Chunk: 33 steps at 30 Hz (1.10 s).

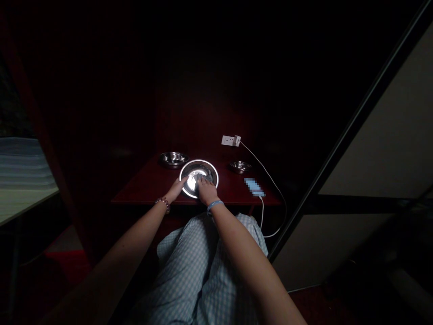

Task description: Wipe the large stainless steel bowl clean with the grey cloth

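A shiny metal bowl (189, 170) is tilted toward me near the front edge of a dark red desk (145, 187). My left hand (175, 189) grips its left rim, with the thumb on the inside. Inside the bowl, my right hand (207, 189) presses a grey cloth (209, 175) against the inner wall. The cloth lies partly hidden under the fingers. Behind the bowl to the left stands another metal bowl (173, 159), and a smaller metal bowl (240, 167) sits to the right.
A phone (254, 187) lies at the desk's right, its white cable (270, 177) looping over the edge from a charger (237, 140) in the wall socket (228, 140). Stacked clear plastic containers (25, 164) stand on a pale table (20, 205) at left. A panel (372, 158) flanks the right.
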Tool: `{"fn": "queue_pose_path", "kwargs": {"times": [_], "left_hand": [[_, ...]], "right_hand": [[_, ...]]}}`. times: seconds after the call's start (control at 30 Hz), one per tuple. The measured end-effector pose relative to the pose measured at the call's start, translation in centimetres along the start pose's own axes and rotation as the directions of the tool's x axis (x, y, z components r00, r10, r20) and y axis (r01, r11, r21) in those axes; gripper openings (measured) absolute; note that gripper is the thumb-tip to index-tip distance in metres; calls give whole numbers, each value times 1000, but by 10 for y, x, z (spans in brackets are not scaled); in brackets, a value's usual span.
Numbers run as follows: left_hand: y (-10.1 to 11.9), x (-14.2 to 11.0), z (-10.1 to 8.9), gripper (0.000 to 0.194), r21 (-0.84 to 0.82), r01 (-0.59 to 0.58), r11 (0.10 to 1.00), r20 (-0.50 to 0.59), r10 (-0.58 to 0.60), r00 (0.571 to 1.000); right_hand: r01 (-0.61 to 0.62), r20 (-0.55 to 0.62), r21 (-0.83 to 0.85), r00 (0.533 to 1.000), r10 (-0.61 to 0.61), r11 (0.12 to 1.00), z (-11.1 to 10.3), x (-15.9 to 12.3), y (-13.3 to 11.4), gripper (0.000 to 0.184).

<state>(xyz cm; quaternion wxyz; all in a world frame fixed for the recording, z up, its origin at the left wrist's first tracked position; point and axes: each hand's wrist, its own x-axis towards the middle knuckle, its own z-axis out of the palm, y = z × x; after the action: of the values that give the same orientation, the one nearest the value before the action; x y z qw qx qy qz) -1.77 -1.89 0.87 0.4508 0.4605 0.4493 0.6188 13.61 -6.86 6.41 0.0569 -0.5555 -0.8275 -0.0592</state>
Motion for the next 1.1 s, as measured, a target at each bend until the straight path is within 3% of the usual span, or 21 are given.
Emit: {"fn": "queue_pose_path", "kwargs": {"times": [0.3, 0.67, 0.9, 1.1], "left_hand": [[3, -2, 2, 41, 4, -2, 1000, -31, 2, 1000], [2, -2, 0, 41, -47, -69, 996, -39, 67, 997], [1, -1, 0, 37, -18, -56, 998, -26, 55, 998], [7, -5, 2, 28, -16, -24, 1000, -34, 24, 999]], "right_hand": [[6, 30, 35, 1000, -7, 999, -1, 2, 3, 63], [-9, -13, 63, 1000, 10, 998, 12, 11, -7, 70], [53, 29, 85, 998, -56, 995, 9, 14, 10, 68], [139, 82, 207, 984, -159, 968, 3, 21, 39, 70]]}}
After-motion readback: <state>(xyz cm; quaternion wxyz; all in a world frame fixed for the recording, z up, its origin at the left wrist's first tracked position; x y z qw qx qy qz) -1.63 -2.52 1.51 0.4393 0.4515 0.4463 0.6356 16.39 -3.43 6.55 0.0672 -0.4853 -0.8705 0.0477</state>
